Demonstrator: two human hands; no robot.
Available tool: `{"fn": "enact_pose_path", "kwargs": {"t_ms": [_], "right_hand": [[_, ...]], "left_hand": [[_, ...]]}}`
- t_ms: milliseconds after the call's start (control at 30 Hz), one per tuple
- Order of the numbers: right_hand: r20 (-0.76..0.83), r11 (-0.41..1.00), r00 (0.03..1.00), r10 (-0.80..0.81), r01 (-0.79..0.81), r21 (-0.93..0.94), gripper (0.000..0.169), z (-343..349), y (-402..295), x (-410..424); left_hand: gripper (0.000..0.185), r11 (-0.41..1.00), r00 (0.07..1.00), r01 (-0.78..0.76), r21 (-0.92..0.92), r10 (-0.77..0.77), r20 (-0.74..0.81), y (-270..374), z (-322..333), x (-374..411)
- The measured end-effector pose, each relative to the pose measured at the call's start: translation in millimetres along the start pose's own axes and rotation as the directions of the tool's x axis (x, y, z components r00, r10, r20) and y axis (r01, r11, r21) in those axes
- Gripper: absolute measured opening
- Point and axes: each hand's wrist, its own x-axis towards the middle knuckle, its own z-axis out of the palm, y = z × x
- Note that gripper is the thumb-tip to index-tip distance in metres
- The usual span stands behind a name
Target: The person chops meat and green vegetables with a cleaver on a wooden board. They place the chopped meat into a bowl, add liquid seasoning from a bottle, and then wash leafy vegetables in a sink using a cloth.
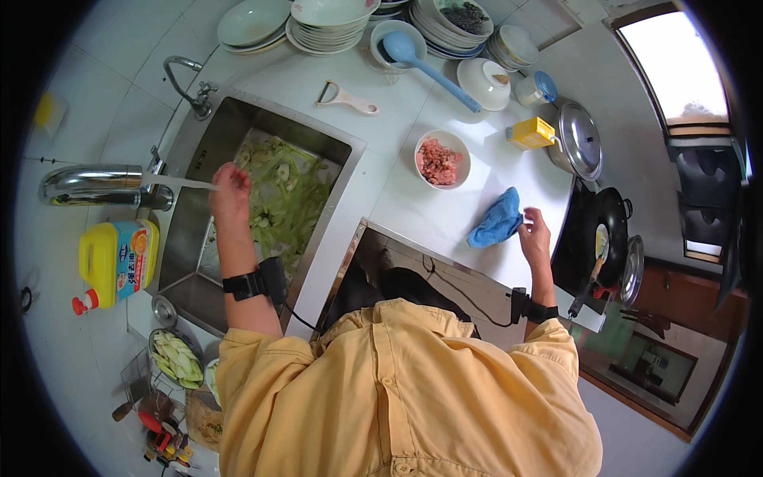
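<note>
Water runs from the chrome faucet [95,183] onto my left hand [231,194], which is over the steel sink [194,262] with its fingers curled and nothing seen in them. Below and beside that hand, pale green vegetable peelings [292,185] lie in the sink. My right hand [535,229] is above the white counter, its fingertips at the right end of a crumpled blue cloth [498,219]; whether they pinch it is not clear. A white bowl of raw chopped meat [440,162] stands behind the cloth. A white peeler [351,100] lies behind the sink.
Stacked dishes [331,30], a blue ladle [435,71] and a yellow carton [530,133] stand along the back. To the right are a lidded pot [577,143] and a black wok [613,238]. A yellow detergent jug [113,259] and a bowl of sliced vegetable [176,358] are left.
</note>
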Motion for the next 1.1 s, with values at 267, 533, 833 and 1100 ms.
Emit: {"fn": "enact_pose_path", "kwargs": {"t_ms": [267,533,833,1100], "right_hand": [[0.141,0.844,0.918,-0.372,0.397,-0.361,0.026,34,-40,8],[-0.098,0.937,0.933,-0.347,0.348,-0.007,0.021,-49,-77,26],[-0.350,0.794,0.899,-0.262,0.407,0.451,0.015,-101,-101,28],[-0.307,0.338,0.930,-0.204,0.361,0.869,0.009,-121,-179,-3]], "left_hand": [[0.028,0.997,0.991,0.080,-0.019,-0.078,0.111,4,-9,-8],[0.027,0.998,0.997,0.066,0.007,-0.066,0.037,8,-15,-22],[0.026,0.995,0.995,0.098,0.018,-0.098,-0.024,3,-11,-28],[0.024,0.997,0.996,0.077,0.003,-0.077,-0.040,2,-21,-32]]}}
